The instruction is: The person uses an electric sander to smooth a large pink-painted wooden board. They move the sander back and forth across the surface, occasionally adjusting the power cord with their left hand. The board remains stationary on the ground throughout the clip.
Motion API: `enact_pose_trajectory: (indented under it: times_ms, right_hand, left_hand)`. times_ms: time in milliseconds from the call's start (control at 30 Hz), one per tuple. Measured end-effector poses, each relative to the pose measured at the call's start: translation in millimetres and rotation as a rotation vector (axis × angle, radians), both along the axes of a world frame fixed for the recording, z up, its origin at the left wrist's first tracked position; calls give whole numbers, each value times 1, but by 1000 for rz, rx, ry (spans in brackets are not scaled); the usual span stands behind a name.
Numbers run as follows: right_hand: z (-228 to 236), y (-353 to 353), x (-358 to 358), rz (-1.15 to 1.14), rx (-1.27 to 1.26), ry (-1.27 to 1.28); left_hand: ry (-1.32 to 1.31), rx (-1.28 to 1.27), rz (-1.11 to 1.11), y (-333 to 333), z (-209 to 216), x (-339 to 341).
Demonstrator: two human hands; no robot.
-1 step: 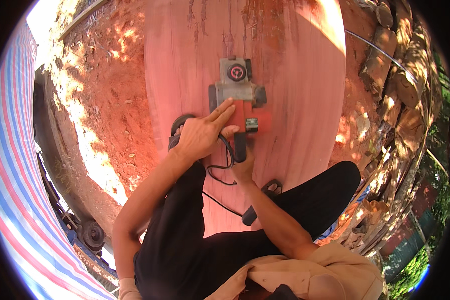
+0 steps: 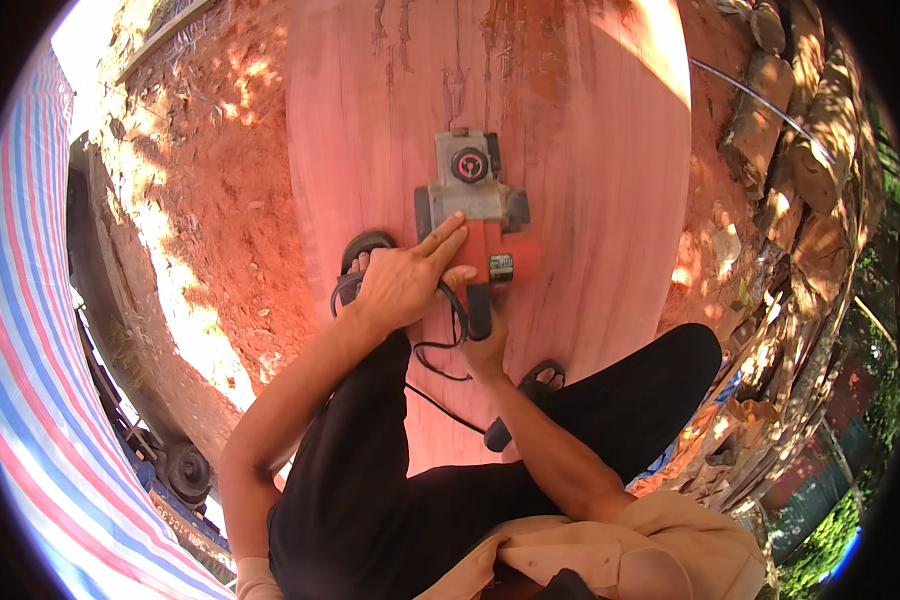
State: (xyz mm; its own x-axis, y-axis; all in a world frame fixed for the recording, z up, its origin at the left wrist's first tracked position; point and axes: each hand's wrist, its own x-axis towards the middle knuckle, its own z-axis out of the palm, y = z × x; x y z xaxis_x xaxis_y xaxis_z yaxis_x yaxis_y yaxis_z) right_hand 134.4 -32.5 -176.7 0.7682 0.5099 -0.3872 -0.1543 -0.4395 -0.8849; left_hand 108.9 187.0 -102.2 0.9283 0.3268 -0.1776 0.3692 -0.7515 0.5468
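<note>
A red and grey electric hand planer (image 2: 467,204) with a round black front knob rests on a broad reddish wooden slab (image 2: 590,200). My left hand (image 2: 400,282) lies on the planer's red body, fingers stretched forward and thumb apart. Behind it, my right hand (image 2: 485,350) is wrapped round the black rear handle (image 2: 479,312); the handle and tool hide part of its fingers. A black power cord (image 2: 440,346) loops beside the left hand and trails back across the slab. The planer's underside is hidden.
My sandalled feet stand on the slab, the left sandal (image 2: 368,243) close to the planer and the right foot (image 2: 545,378) behind it. Reddish soil (image 2: 240,230) borders the slab. Stacked logs (image 2: 815,170) lie at right; a striped tarp (image 2: 30,300) hangs at left.
The planer has slid a little toward me along the slab, with both hands on it. My left forearm has drawn back slightly.
</note>
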Motion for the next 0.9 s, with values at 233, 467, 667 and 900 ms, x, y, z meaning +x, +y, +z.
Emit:
enact_pose_trajectory:
  times_ms: [233, 467, 667, 900]
  right_hand:
    - [-28, 6, 4, 42, 50, -68]
    - [-34, 111, 77, -1, 73, -143]
    - [-33, 221, 163, 19, 4, -284]
    - [-51, 344, 240, 8, 53, -416]
  left_hand:
    - [104, 94, -20, 0, -25, 9]
    - [-37, 96, 210, 68, -47, 74]
    - [-171, 243, 340, 153, -70, 135]
    - [-218, -329, 898, 204, -33, 102]
